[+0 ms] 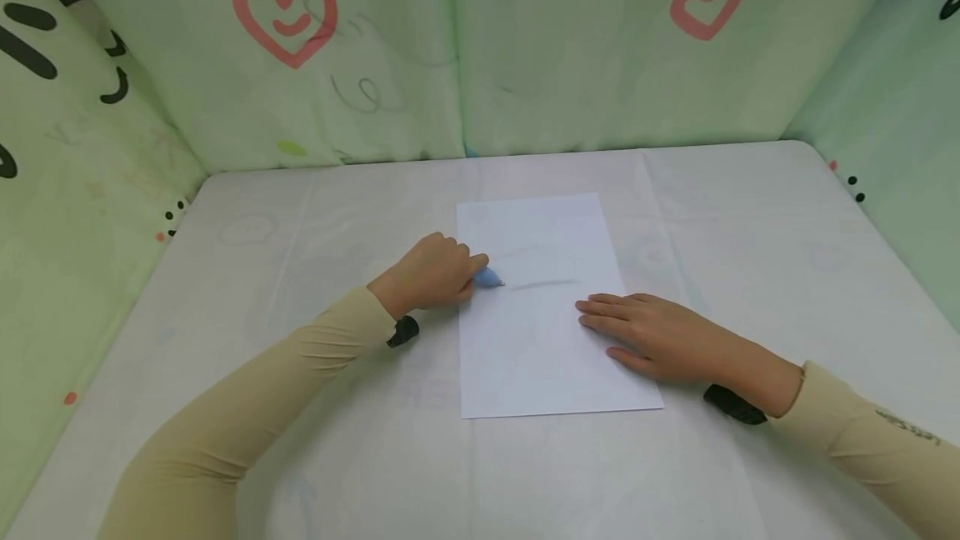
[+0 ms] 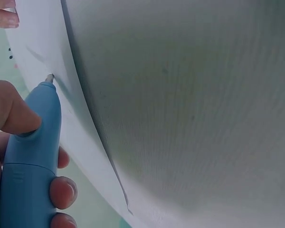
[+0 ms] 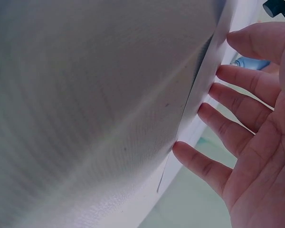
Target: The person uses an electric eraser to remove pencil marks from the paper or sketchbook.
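In the head view, a white sheet of paper (image 1: 525,365) lies on the white-covered table. My left hand (image 1: 431,277) grips a thick blue pen-shaped tool (image 2: 33,147) by its body, the thumb resting near a button. The tool's short metal tip points right, over the sheet's left part; whether it touches the paper I cannot tell. A faint grey streak (image 1: 547,283) runs across the sheet to the right of the tip. My right hand (image 1: 652,336) rests with fingers spread and extended on the sheet's right edge, as the right wrist view also shows.
Pale green fabric (image 1: 525,65) with red hearts and dark marks rises behind the table and along both sides. The white table cover (image 1: 337,457) has light creases. Dark wrist devices (image 1: 735,404) sit beneath both wrists.
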A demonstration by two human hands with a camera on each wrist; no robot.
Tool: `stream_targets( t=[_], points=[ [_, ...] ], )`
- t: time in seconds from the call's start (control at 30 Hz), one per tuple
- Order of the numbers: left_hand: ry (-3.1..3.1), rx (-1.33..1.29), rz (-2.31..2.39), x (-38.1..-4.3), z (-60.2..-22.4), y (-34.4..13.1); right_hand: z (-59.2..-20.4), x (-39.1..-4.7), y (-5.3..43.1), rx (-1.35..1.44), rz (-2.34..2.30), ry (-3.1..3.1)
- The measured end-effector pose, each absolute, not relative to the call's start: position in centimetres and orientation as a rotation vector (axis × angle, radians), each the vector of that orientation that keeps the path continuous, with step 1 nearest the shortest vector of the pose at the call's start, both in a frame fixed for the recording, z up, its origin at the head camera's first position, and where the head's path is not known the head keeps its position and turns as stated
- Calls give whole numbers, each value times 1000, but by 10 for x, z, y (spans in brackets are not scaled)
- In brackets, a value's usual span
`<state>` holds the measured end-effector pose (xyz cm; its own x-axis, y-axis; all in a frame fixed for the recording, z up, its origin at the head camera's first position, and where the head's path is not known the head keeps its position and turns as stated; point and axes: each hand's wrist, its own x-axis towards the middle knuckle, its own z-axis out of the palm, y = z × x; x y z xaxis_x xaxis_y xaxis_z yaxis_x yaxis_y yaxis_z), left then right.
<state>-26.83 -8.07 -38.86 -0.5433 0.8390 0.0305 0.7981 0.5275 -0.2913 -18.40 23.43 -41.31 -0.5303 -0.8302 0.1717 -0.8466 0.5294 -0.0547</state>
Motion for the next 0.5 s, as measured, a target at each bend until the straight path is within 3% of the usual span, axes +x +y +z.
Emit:
stream_targets(
  t=[0.5],
  points=[
    [-2570,-1425,323,-265,-390,-79,-412,-183,233,1447,196,-2657]
  ],
)
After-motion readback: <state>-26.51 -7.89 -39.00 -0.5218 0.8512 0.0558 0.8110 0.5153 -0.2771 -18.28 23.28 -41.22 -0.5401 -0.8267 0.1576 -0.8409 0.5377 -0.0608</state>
